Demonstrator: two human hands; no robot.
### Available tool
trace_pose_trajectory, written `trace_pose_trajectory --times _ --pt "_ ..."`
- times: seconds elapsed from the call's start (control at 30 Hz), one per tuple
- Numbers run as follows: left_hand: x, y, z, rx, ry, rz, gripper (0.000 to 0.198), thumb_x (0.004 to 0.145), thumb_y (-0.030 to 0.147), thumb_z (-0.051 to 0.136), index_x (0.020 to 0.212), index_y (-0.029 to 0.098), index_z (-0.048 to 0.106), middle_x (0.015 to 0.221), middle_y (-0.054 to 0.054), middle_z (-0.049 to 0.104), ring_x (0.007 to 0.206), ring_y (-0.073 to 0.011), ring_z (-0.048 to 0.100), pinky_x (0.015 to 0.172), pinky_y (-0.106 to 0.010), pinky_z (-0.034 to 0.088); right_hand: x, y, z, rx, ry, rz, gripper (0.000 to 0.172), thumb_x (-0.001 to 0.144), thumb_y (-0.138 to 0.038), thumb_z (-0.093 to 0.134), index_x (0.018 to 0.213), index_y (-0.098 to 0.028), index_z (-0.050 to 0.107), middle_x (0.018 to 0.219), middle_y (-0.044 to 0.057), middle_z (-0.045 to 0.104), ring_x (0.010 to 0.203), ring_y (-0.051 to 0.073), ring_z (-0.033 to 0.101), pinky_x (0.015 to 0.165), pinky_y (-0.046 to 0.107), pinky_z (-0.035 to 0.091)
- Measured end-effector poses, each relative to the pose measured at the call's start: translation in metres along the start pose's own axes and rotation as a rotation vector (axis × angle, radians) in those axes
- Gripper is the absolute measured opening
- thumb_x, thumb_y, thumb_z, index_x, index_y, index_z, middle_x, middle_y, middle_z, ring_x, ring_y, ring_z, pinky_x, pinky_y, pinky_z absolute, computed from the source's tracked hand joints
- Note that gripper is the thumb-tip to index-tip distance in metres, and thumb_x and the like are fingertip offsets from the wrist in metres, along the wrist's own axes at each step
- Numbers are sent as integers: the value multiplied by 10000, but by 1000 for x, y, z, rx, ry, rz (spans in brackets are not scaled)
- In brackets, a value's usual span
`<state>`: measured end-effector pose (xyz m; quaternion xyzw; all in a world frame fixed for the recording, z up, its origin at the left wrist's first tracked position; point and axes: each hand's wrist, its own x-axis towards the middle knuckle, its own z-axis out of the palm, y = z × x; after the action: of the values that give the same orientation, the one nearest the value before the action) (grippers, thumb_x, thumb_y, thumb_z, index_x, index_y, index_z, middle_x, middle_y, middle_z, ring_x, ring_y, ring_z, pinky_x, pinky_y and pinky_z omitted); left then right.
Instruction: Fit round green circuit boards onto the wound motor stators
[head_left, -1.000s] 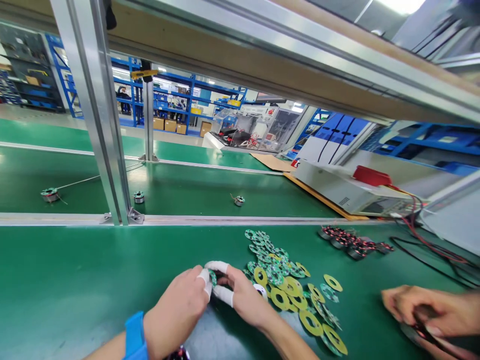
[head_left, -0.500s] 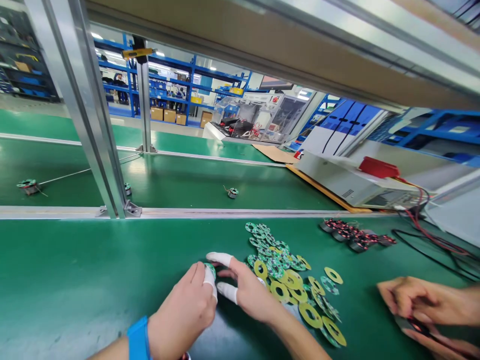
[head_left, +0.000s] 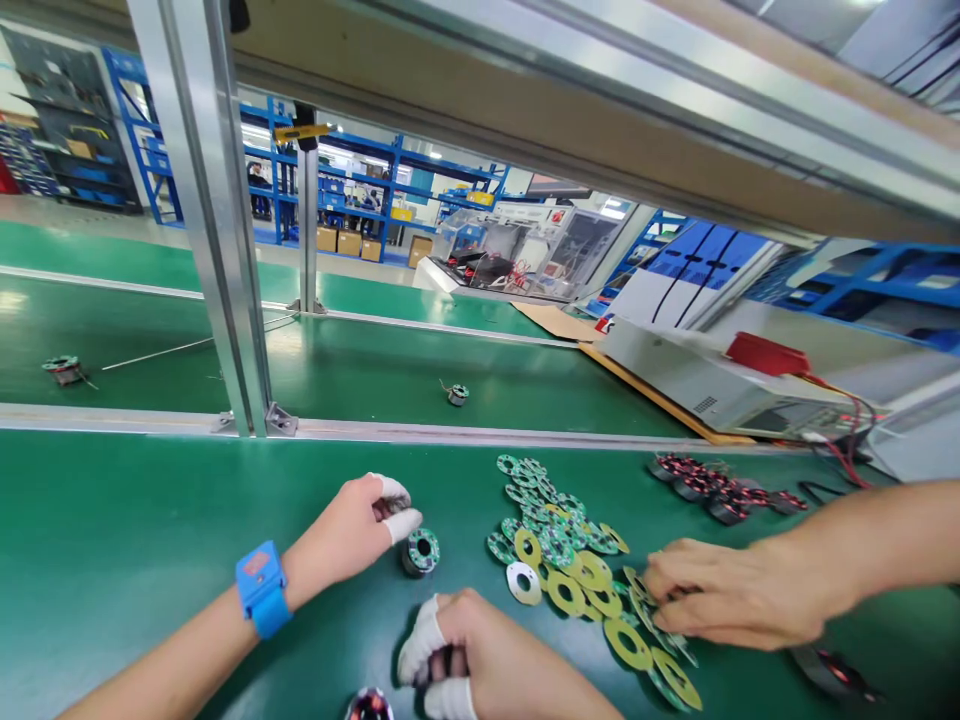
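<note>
A stator (head_left: 420,552) with a green ring-shaped circuit board on top stands upright on the green bench. My left hand (head_left: 358,528) is just left of it, thumb and forefinger apart and holding nothing; whether the thumb touches it I cannot tell. White cots cover its fingertips, and a blue band (head_left: 262,590) circles the wrist. Lower down, my right hand (head_left: 480,655), also in white cots, is half curled with a gap between thumb and forefinger and nothing visible in it. Beside it, a stator with copper windings (head_left: 369,706) is cut off by the bottom edge.
Green ring boards (head_left: 536,495) and yellow rings (head_left: 600,600) lie piled at right, with one white ring (head_left: 523,583). A co-worker's hand (head_left: 750,590) reaches into that pile. Wound stators (head_left: 720,490) sit behind. An aluminium post (head_left: 217,220) rises at left.
My hands have parted: the left drew back left and the right came down, leaving the stator standing between them. The co-worker's hand moved left to the ring pile; a dark wound part lies behind it.
</note>
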<state>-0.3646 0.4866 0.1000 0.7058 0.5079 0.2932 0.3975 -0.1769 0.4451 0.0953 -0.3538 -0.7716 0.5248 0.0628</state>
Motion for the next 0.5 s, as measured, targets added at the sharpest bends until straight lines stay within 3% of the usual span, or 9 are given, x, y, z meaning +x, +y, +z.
trace_pose_trajectory --times 0.1,0.17,0.27,0.33,0.4,0.5 --pt "-9 0 20 131 -41 56 323 650 361 678 902 167 620 876 -32 592 776 -184 542 705 -280 435 5 -3 9 0 25 -92 378 598 -173 670 970 -229 709 734 -10 607 546 83 472 518 167 406" --pt "-8 1 34 194 -58 79 277 638 334 700 844 171 615 862 -21 576 755 -169 535 684 -265 425 8 -8 14 -20 15 -168 344 663 -223 627 999 -265 691 787 -5 617 596 102 498 569 188 432" --pt "19 -1 34 271 7 123 174 707 326 662 753 168 605 790 -3 574 703 -139 535 645 -231 416 13 -8 21 -50 -13 -262 277 736 -280 584 996 -302 678 812 -7 624 701 129 547 644 200 442" --pt "53 -5 13 364 183 88 185 741 338 635 772 158 608 781 -6 584 730 -140 547 669 -216 422 16 -2 21 -68 16 -287 254 735 -334 613 978 -301 678 817 -4 623 731 136 563 665 201 441" --pt "87 -12 -20 414 369 2 224 831 309 512 883 106 592 911 -70 581 872 -183 543 774 -256 413 16 7 15 -101 101 -270 283 702 -382 658 964 -279 681 843 12 617 741 144 566 671 213 443" --pt "119 -30 -64 446 510 -120 270 845 254 454 959 33 561 985 -141 563 973 -259 525 830 -333 402 13 19 -1 -146 248 -209 430 618 -412 729 1002 -229 663 915 53 592 789 173 563 703 252 449"
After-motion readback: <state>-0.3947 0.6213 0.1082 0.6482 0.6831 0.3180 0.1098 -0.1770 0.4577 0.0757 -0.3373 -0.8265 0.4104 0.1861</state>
